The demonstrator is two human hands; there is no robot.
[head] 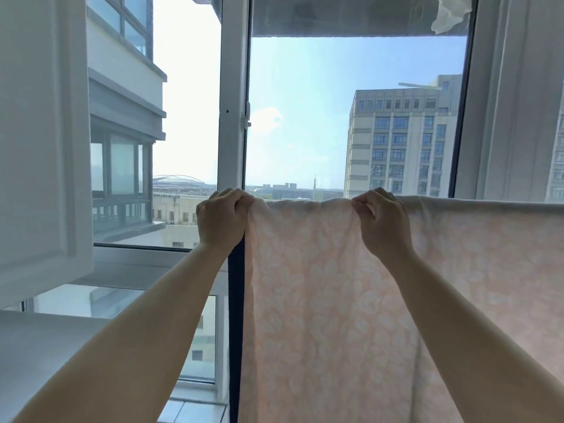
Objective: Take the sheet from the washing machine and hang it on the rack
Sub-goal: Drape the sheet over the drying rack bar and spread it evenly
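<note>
Before the window (233, 87), the peach floral sheet (320, 300) is hanging down from its top edge (whatever is bearing it is hidden under the fold). The left hand (221, 219) is pinching its upper left corner, and the right hand (383, 222), nearby, is gripping the same top edge, fingers curled.

There was a single view, from a wide-angle camera worn on the person's head. It faced forward, roughly level, toward the window (354, 117) and the buildings outside. It sat close behind both raised forearms, with the hanging sheet (335, 300) just in front and filling the lower right of the frame.
</note>
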